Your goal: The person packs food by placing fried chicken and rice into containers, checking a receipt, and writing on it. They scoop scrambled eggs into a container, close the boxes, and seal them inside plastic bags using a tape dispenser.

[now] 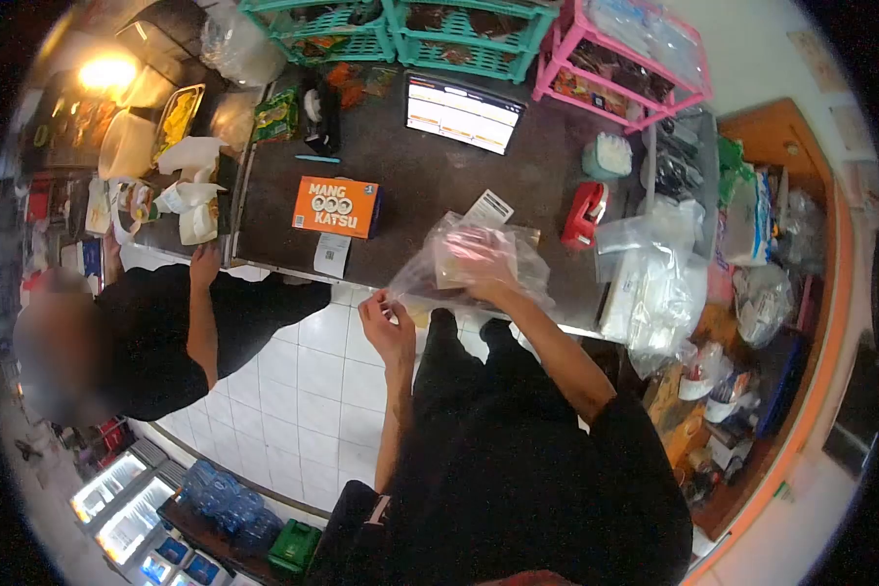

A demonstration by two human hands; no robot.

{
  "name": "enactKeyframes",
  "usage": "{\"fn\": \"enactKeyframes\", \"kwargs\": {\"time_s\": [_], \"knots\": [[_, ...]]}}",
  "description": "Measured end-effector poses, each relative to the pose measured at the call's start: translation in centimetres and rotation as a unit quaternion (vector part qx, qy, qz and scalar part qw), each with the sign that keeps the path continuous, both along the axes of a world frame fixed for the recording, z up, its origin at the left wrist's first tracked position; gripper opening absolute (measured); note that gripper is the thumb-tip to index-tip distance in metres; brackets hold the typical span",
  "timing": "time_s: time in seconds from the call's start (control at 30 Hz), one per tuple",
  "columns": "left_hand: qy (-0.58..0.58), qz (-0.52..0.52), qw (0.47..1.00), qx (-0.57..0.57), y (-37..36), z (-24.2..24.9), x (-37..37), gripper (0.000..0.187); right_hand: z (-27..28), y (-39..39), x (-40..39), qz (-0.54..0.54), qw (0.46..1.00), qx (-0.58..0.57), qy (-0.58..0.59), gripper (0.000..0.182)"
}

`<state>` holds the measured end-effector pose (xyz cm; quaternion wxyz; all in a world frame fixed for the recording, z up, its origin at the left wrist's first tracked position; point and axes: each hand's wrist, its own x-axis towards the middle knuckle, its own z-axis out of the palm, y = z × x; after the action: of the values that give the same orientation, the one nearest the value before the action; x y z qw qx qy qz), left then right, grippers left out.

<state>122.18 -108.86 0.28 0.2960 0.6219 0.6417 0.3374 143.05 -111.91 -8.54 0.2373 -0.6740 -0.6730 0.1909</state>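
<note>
A clear plastic bag (422,275) lies at the front edge of the dark counter, just before me. My left hand (389,320) pinches the bag's edge, which stretches out toward the left. My right hand (483,266) is at the bag's other end, closed around a pale, flat package (449,266); glare and plastic blur its fingers, and what the package holds cannot be made out. A printed white slip (490,208) sits just behind the bag. Farther left stands an orange box marked "Mang Katsu" (334,207), with a receipt (332,255) in front of it.
A lit tablet (464,114) stands at the back. To the right are a red tape dispenser (584,215), a tub (607,154) and a pile of plastic bags (654,283). Green baskets (459,49) and a pink rack (620,103) line the rear. A co-worker (156,342) stands at left.
</note>
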Motion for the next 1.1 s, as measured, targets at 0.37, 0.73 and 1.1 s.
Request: {"fn": "enactKeyframes", "kwargs": {"time_s": [0.37, 0.73, 1.1], "knots": [[-0.48, -0.111, 0.82, -0.291, 0.8, 11.6, 3.3, 0.012, -3.9, -0.1, -1.2, -0.071, 0.994, 0.062, -0.052, 0.043], [-0.43, -0.21, 0.836, -0.267, 4.6, 11.6, 5.9, 0.029, 4.4, -3.5, 6.2, -0.01, 0.998, 0.054, 0.025, 0.032], [-0.34, -0.128, 0.879, -0.311, -0.9, 11.0, 13.6, 0.037, 22.1, -12.0, 26.2, -0.075, 0.901, -0.055, 0.424, 0.031]]}}
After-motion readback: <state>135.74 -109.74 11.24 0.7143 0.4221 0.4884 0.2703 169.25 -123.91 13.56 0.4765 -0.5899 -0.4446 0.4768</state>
